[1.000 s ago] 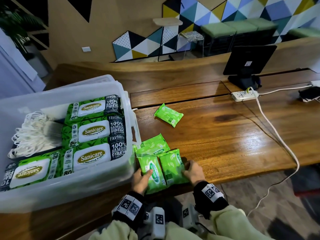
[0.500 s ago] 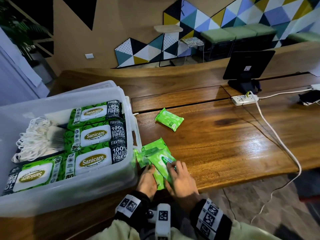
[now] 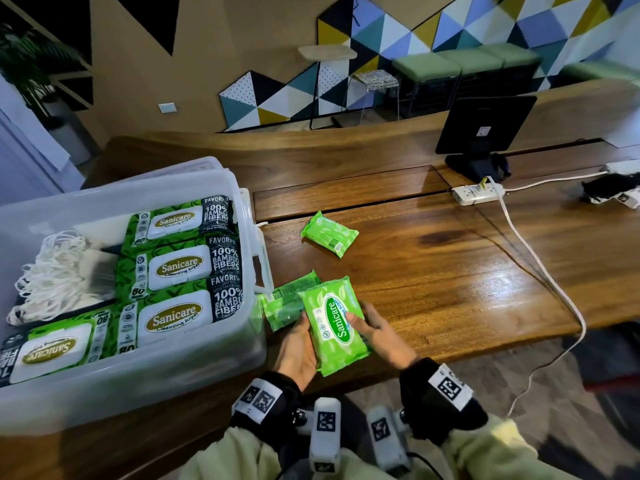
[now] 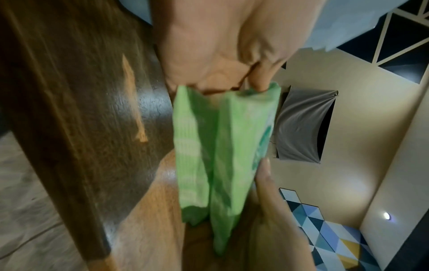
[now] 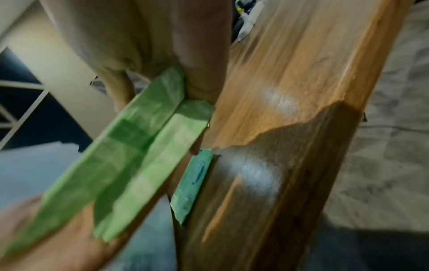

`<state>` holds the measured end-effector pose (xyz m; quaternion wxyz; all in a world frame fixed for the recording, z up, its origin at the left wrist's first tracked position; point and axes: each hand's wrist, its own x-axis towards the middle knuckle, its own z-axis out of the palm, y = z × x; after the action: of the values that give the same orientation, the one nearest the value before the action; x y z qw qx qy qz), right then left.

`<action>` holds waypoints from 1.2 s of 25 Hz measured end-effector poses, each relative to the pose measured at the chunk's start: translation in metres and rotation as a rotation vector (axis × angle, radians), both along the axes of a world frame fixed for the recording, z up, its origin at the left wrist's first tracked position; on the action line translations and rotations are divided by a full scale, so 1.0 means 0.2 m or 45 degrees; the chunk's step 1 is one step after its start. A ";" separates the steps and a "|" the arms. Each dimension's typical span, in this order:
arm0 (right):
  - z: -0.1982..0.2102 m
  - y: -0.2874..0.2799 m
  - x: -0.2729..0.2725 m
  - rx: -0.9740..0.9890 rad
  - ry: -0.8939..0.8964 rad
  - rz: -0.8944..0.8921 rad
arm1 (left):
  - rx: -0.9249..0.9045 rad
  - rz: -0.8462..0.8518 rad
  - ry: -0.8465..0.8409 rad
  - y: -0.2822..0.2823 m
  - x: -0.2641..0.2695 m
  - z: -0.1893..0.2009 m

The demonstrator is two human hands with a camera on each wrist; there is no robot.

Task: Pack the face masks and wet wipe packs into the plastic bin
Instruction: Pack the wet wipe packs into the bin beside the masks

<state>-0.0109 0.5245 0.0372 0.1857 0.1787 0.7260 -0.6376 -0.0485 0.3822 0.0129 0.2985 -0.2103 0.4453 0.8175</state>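
Both hands hold a stack of two small green wet wipe packs (image 3: 334, 323) just above the table's front edge. My left hand (image 3: 299, 344) grips its left side, thumb on top. My right hand (image 3: 375, 329) grips the right side. The two packs (image 4: 220, 155) show edge-on in the left wrist view, as does the same stack (image 5: 130, 155) in the right wrist view. More small packs (image 3: 287, 301) lie on the table beside the clear plastic bin (image 3: 138, 382). Another small pack (image 3: 329, 233) lies farther back. Inside the bin are several large wipe packs (image 3: 180, 268) and face masks (image 3: 55, 271).
A white power strip (image 3: 479, 194) and its cable (image 3: 540, 271) run across the right of the wooden table (image 3: 450, 289). A black monitor (image 3: 485, 124) stands at the back. A dark object (image 3: 609, 192) lies at the far right.
The packs lay side by side on the table under my hands. My hands pushed them together, and now hold a stack of two lifted off the table.
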 end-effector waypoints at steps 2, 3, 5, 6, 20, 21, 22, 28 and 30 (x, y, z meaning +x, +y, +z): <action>-0.04 -0.08 0.01 0.184 0.042 0.038 | -0.037 -0.074 0.009 0.00 -0.01 -0.01; -0.06 -0.10 0.02 0.255 0.052 0.064 | -0.085 -0.119 0.027 0.00 0.00 -0.03; -0.10 -0.11 0.02 0.310 0.005 0.171 | -0.153 -0.140 0.059 -0.03 0.01 -0.08; -0.11 -0.10 0.01 0.376 -0.010 0.249 | -0.208 -0.117 0.087 -0.05 0.02 -0.11; -0.23 -0.08 -0.72 1.294 0.617 1.179 | -0.280 -0.074 0.016 -0.25 0.10 -0.27; -0.22 -0.03 -0.71 1.179 0.588 1.054 | -0.288 -0.080 0.013 -0.24 0.09 -0.28; -0.18 0.02 -0.70 1.014 0.564 0.884 | -0.285 -0.091 0.011 -0.24 0.09 -0.27; -0.08 0.37 -0.60 0.260 0.285 0.448 | -0.294 -0.235 0.079 -0.22 0.04 -0.29; -0.05 0.40 -0.57 0.187 0.274 0.470 | -0.286 -0.236 0.095 -0.20 0.03 -0.28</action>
<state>-0.1256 0.6039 0.0279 0.2072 -0.0133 0.8065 -0.5536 -0.0417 0.3418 -0.0437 0.3305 -0.1698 0.5624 0.7387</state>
